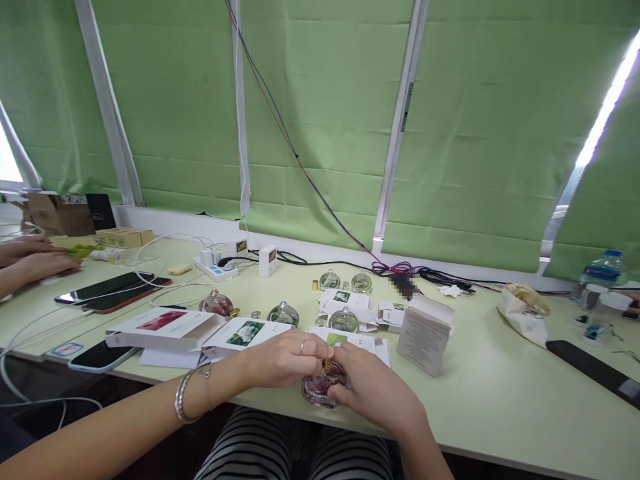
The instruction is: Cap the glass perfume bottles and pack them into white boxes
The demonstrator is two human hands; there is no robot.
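Observation:
Both of my hands meet at the near edge of the pale green table (480, 407) over a round pink glass perfume bottle (320, 392). My right hand (373, 390) cups the bottle from the right and below. My left hand (283, 360), with a ring and wrist bracelets, pinches the small gold cap (327, 365) at the bottle's top. Just behind my hands lie flat printed cartons, one with a white flower (245, 333) and one with a pink picture (160, 323).
Several round glass bottles (283, 313) and small boxes stand mid-table, with an upright grey box (423, 337). Phones (113, 290) and cables lie left, a power strip (215, 267) behind. Another person's hands (30, 263) rest far left. A water bottle (603, 270) and dark phone (595, 370) sit right.

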